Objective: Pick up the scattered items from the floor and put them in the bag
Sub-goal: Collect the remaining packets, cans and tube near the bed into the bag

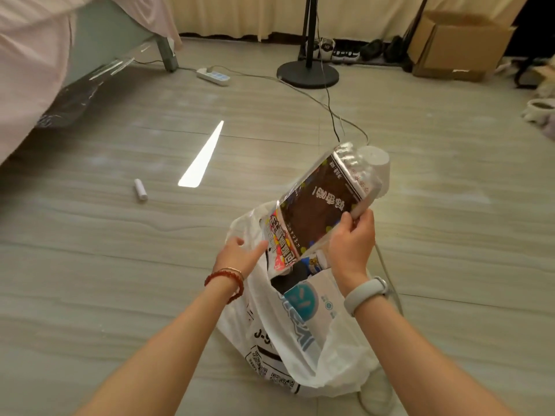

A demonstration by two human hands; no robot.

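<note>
A white plastic bag with black and blue print stands open on the floor in front of me. My left hand grips its rim on the left side. My right hand holds a clear snack packet with a dark label, together with a white paper cup, tilted above the bag's mouth. The packet's lower end dips into the opening. Inside the bag I see other packaging. A small white tube lies on the floor to the left.
A bed with a pink cover and clear plastic under it fills the far left. A power strip, cables and a black stand base lie ahead. A cardboard box and shoes sit by the curtain.
</note>
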